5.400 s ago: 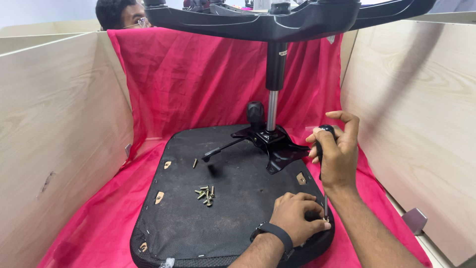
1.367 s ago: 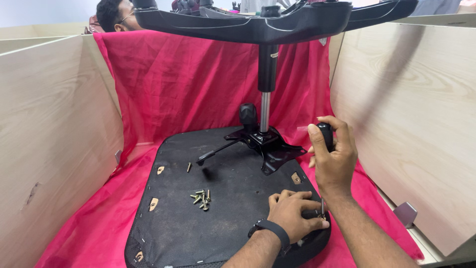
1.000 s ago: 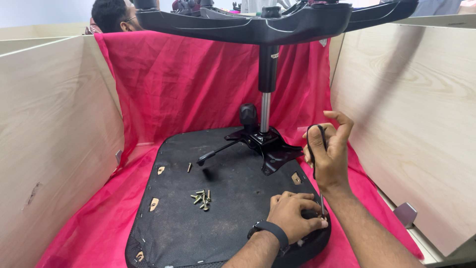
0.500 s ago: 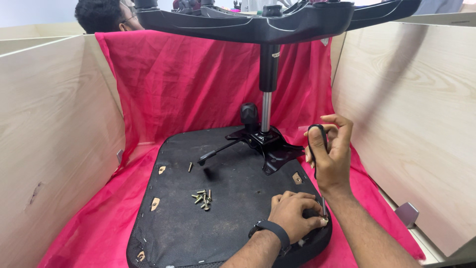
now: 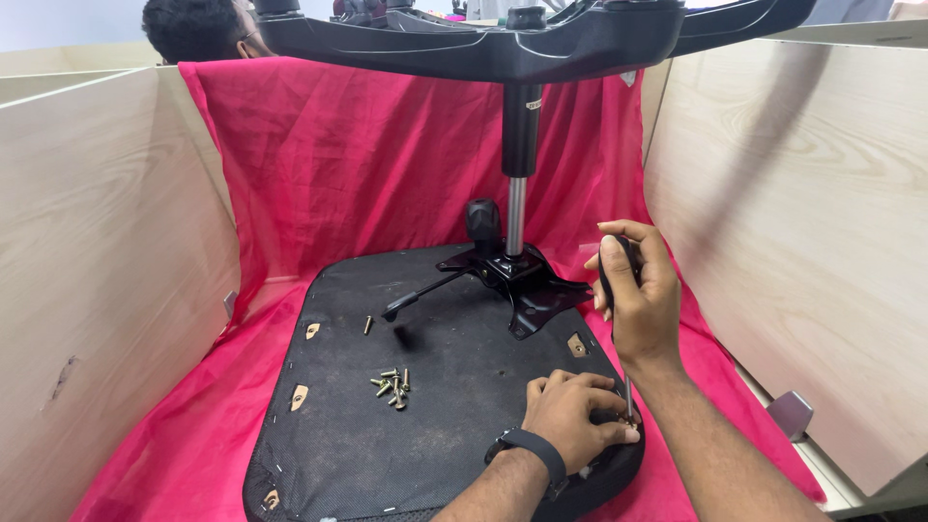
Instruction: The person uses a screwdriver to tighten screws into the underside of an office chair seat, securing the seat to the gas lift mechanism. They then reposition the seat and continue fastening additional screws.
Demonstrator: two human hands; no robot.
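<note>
An upturned black chair seat (image 5: 435, 387) lies on a red cloth (image 5: 406, 164), its metal mechanism plate (image 5: 522, 280) and gas column (image 5: 517, 184) rising to the star base (image 5: 522, 39) overhead. My right hand (image 5: 633, 290) grips a black-handled screwdriver (image 5: 619, 319), held upright with its tip at the seat's near right edge. My left hand (image 5: 575, 416), with a black wristband, rests on the seat and pinches at the screwdriver's tip. A small heap of brass screws (image 5: 391, 385) lies mid-seat, and a single screw (image 5: 367, 325) lies apart.
Light wooden partitions (image 5: 106, 261) wall in the space on the left and on the right (image 5: 802, 232). Another person's head (image 5: 198, 29) shows behind the red cloth at the top left. A black lever (image 5: 420, 295) juts from the mechanism.
My right hand has shifted its grip slightly on the screwdriver handle, consistent with turning it. The left hand stays at the tip. The person behind has moved a little.
</note>
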